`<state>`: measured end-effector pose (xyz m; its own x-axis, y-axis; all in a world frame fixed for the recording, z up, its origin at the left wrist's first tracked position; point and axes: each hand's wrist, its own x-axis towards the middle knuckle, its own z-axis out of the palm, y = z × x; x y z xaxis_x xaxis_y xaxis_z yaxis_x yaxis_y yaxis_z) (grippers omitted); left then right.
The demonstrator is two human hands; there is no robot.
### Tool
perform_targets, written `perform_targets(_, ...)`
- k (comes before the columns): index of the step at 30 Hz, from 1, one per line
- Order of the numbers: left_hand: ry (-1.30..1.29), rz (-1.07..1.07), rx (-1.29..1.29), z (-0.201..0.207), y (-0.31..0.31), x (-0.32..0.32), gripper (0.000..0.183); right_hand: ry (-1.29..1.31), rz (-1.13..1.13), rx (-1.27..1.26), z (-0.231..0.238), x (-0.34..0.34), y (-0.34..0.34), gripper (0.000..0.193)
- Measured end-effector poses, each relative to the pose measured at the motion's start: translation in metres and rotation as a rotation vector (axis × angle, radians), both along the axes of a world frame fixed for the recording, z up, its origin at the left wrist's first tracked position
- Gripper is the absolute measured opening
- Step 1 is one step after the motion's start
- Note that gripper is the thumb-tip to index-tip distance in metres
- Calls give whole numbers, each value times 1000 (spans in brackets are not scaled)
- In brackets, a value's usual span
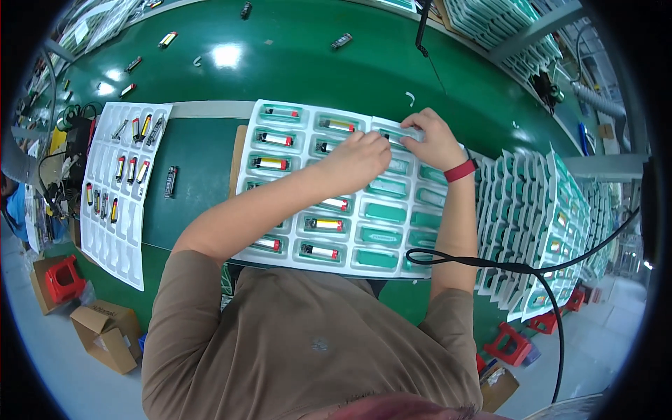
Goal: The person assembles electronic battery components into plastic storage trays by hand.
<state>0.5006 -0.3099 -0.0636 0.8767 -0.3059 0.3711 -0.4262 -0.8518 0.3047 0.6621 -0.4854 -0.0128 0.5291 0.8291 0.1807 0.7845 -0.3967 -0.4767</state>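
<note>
A white blister tray [355, 241] with green-lined pockets lies in front of me. Its left columns hold small battery-like cylinders [323, 225] with black, yellow or white bodies and red ends. Over the tray's upper middle, my left hand [360, 159] is closed, fingers curled at a pocket's left edge. From the right, my right hand [432, 140], with a red wristband, reaches the same top-row pocket, thumb and fingers bent close together. A small dark part [390, 137] shows in that pocket between the hands. My fingers hide most of it, so what either hand grips is unclear.
At left a second white tray [115, 231] holds several cylinders; a dark one [171, 182] lies beside it. More lie scattered on the green table [294, 63]. Stacked trays [525, 224] stand close on the right. A black cable [483, 262] loops across near my right forearm.
</note>
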Motion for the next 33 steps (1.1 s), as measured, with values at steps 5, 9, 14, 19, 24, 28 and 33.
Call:
perform_targets(5, 6, -12, -100, 9, -1, -1, 12, -137, 51, 172, 2, 67, 127, 37)
perform_targets(9, 56, 0, -187, 5, -7, 6, 21, -524, 95, -131, -66, 118, 196, 43)
perform_targets(14, 158, -10, -55, 4, -6, 17, 17, -263, 48, -199, -38, 112, 194, 33)
perform_targets(19, 39, -42, -238, 24, 10, 13, 16, 139, -162, 577, 20, 41, 89, 29)
perform_targets(24, 610, 39, -1272, 40, 23, -3, 25, 925, -261, 873, 34, -50, -11, 24)
perform_targets(28, 742, 121, -1498, 46, 17, -5, 31, 1062, -268, 917, 32, -93, -33, 24)
perform_targets(33, 777, 64, -1653, 48, 13, -12, 36, 920, -268, 859, 31, -110, -37, 26)
